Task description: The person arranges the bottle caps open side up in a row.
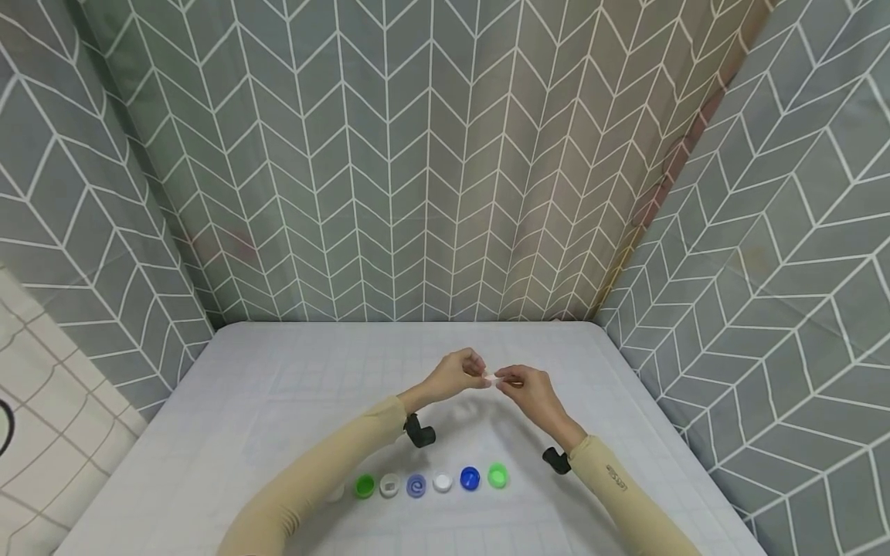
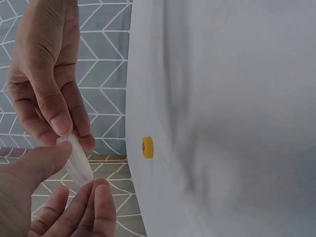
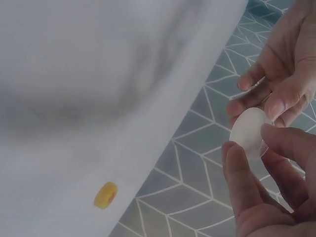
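Note:
A round white bottle cap [image 1: 492, 379] with a ridged side is held up above the table between both hands. My left hand [image 1: 455, 374] pinches one edge of it between thumb and fingers. From the other side my right hand [image 1: 531, 390] pinches it as well. The left wrist view shows the cap [image 2: 78, 163] nearly edge-on, with fine ridges along its rim. Its smooth flat face [image 3: 248, 129] shows in the right wrist view. Fingertips cover parts of its edge in both wrist views.
Nearer me, a row of caps lies on the white table [image 1: 278, 386]: green [image 1: 365, 486], purple-blue [image 1: 416, 485], white [image 1: 442, 482], blue [image 1: 470, 478] and light green [image 1: 497, 475] among them. A yellow cap [image 2: 147, 147] sits near a table edge. Patterned curtains [image 1: 417, 154] surround the table.

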Motion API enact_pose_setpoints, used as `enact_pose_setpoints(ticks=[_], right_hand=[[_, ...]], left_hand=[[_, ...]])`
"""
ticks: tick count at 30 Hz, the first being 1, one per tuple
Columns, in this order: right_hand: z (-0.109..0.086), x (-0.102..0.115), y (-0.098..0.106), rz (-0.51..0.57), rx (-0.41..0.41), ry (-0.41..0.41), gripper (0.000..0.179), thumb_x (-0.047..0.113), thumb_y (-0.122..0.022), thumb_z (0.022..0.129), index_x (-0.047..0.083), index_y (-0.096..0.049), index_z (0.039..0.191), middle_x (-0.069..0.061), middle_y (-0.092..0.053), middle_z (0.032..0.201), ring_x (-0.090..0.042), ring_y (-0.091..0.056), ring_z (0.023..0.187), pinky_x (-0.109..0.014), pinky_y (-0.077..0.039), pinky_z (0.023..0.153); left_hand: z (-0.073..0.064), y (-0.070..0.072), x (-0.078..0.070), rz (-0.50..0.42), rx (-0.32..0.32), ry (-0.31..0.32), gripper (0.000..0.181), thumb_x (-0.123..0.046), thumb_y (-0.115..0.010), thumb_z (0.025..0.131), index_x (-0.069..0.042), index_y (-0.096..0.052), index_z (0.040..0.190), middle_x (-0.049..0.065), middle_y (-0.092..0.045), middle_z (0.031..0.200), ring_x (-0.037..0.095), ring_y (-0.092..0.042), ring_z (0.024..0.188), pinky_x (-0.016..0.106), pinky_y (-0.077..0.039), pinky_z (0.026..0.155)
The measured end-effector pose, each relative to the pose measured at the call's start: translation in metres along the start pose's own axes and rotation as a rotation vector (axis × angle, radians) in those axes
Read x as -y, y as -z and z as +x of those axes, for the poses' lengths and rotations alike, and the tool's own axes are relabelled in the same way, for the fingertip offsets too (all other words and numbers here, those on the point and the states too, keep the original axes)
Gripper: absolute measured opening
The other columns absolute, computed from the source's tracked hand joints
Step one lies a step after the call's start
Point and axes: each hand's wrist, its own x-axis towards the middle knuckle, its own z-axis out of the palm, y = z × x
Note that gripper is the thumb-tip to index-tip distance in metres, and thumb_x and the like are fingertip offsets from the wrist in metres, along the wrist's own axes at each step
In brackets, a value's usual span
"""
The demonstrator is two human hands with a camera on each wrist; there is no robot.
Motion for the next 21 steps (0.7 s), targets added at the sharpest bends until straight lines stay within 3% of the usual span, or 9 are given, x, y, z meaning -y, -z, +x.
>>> enact_pose_setpoints(ticks=[10, 15, 21], right_hand=[[-0.005, 0.003, 0.008, -0.034, 0.043, 0.012, 0.041, 0.009, -0.073, 0.084, -0.001, -0.061, 0.122, -0.014, -0.069, 0.105, -0.025, -0.069, 0.092, -0.03, -0.057, 0.075], [-0.009, 0.008, 0.018, -0.096, 0.109, 0.016, 0.042, 0.008, -0.075, 0.081, -0.003, -0.063, 0.12, -0.011, -0.065, 0.1, -0.02, -0.066, 0.085, -0.026, -0.054, 0.069], [-0.016, 0.011, 0.028, -0.155, 0.195, -0.001, 0.042, 0.009, -0.077, 0.079, -0.002, -0.065, 0.118, -0.007, -0.061, 0.093, -0.015, -0.06, 0.081, -0.022, -0.049, 0.067]], left_hand=[[-0.003, -0.004, -0.005, 0.071, 0.03, -0.085, 0.034, -0.022, -0.08, 0.079, -0.012, -0.059, 0.104, -0.001, -0.067, 0.097, 0.01, -0.063, 0.091, 0.026, -0.052, 0.078], [-0.006, -0.01, -0.011, 0.163, 0.054, -0.13, 0.031, -0.023, -0.079, 0.08, -0.015, -0.058, 0.102, -0.003, -0.067, 0.098, 0.008, -0.062, 0.093, 0.023, -0.05, 0.077], [-0.015, -0.021, -0.023, 0.24, 0.104, -0.13, 0.031, -0.022, -0.079, 0.08, -0.018, -0.056, 0.1, -0.005, -0.067, 0.099, 0.012, -0.063, 0.097, 0.02, -0.049, 0.078]])
